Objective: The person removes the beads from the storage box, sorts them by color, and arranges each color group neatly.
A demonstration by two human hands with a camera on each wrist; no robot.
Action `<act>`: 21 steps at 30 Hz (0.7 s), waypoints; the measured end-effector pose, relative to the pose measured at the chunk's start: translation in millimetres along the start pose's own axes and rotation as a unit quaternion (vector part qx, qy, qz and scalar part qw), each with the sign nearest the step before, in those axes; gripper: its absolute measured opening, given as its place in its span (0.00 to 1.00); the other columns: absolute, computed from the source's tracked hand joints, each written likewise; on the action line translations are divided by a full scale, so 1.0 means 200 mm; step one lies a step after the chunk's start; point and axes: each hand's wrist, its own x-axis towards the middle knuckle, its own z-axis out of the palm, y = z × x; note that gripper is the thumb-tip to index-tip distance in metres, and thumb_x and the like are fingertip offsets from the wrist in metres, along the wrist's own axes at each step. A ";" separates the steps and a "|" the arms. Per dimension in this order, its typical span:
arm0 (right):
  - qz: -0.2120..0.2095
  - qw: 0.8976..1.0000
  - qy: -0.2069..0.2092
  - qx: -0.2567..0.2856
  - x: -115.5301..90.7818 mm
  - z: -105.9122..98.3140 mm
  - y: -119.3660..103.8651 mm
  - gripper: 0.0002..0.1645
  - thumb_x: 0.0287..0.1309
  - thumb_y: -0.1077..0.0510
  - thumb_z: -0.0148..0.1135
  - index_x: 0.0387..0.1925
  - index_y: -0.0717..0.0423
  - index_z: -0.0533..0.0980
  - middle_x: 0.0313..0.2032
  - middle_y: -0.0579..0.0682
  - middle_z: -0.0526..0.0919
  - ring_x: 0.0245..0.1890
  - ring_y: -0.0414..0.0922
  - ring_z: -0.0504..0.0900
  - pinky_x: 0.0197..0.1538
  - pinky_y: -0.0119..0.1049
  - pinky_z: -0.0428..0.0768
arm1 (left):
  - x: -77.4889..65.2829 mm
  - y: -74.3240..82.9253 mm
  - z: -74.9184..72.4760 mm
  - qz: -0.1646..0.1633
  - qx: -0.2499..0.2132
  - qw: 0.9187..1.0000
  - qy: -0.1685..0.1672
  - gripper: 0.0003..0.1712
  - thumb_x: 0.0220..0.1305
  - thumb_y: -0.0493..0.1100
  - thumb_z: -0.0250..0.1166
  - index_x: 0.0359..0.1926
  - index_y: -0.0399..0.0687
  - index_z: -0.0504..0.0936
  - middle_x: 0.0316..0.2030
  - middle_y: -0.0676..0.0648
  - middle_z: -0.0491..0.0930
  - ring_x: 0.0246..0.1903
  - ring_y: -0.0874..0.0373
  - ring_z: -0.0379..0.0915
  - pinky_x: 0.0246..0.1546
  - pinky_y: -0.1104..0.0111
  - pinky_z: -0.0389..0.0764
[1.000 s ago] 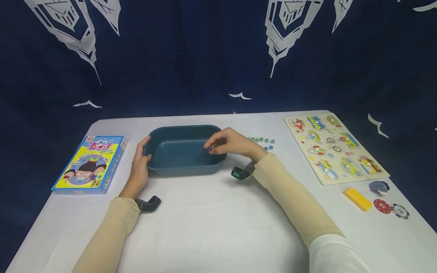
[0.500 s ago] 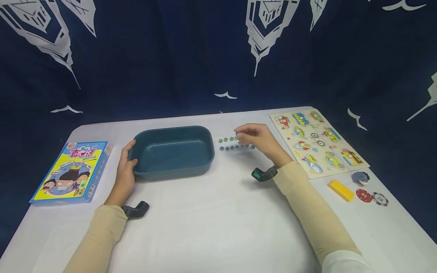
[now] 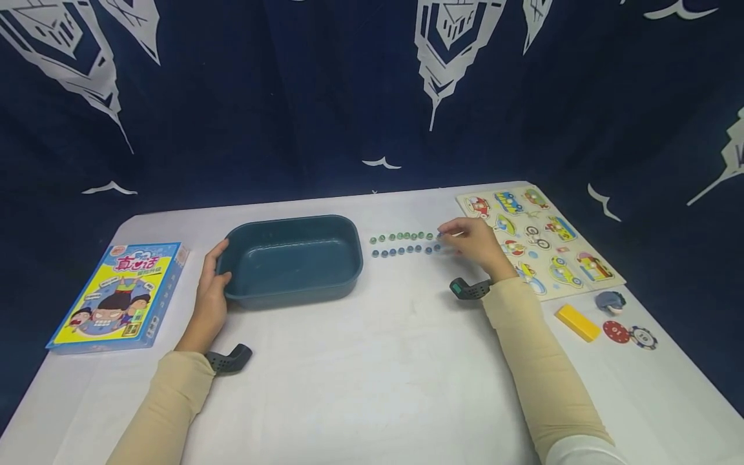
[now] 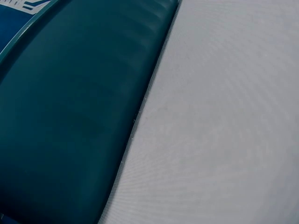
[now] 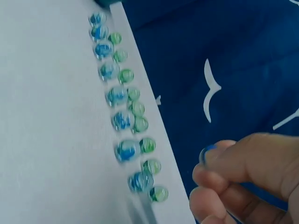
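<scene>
A dark teal plastic basin [image 3: 293, 294] stands on the white table, and its outer wall [image 4: 84, 102] fills the left of the left wrist view. My left hand [image 3: 210, 294] grips the basin's left end at the rim; the left wrist view shows none of that hand. Between thumb and fingertips my right hand [image 3: 475, 244] pinches a glass marble [image 5: 204, 155] with blue in it, close to the right end of two marble rows. Green marbles [image 3: 399, 236] form the back row, blue marbles [image 3: 401, 251] the front one, just right of the basin.
A yellow and blue game box [image 3: 119, 297] lies at the left. On the right are a wooden picture puzzle [image 3: 543, 242], a yellow block [image 3: 578, 323], a small grey-blue object [image 3: 610, 301], a red chip [image 3: 616, 332] and a white-and-black chip [image 3: 644, 338]. A dark blue curtain [image 3: 261, 129] hangs behind.
My right hand has moved right, from over the basin to the right end of the marble rows, still pinching a marble. The left hand keeps its grip. The head view has shifted slightly.
</scene>
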 end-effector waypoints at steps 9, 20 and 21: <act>0.045 0.998 -0.014 -0.038 0.00 0.01 0.06 0.14 0.63 0.61 0.62 0.49 0.62 0.81 0.46 0.60 0.83 0.36 0.48 0.81 0.34 0.32 0.81 | 0.00 -0.01 0.00 -0.004 -0.004 1.000 0.000 0.38 0.69 0.34 0.35 0.79 0.53 0.47 0.79 0.46 0.43 0.78 0.49 0.31 0.74 0.46 0.30; 0.044 0.995 0.009 -0.086 0.00 0.05 0.10 0.11 0.58 0.61 0.65 0.43 0.59 0.83 0.42 0.59 0.84 0.36 0.51 0.81 0.35 0.38 0.79 | 0.00 -0.01 0.00 -0.008 -0.010 1.000 -0.002 0.38 0.69 0.35 0.35 0.79 0.54 0.47 0.79 0.47 0.42 0.78 0.50 0.30 0.74 0.47 0.31; 0.043 0.995 0.010 -0.086 0.00 0.05 0.10 0.11 0.58 0.62 0.66 0.43 0.59 0.83 0.42 0.59 0.85 0.34 0.50 0.81 0.34 0.37 0.79 | 0.00 -0.01 0.00 -0.008 -0.010 1.000 -0.002 0.38 0.69 0.34 0.35 0.79 0.54 0.47 0.79 0.47 0.42 0.78 0.50 0.30 0.74 0.47 0.31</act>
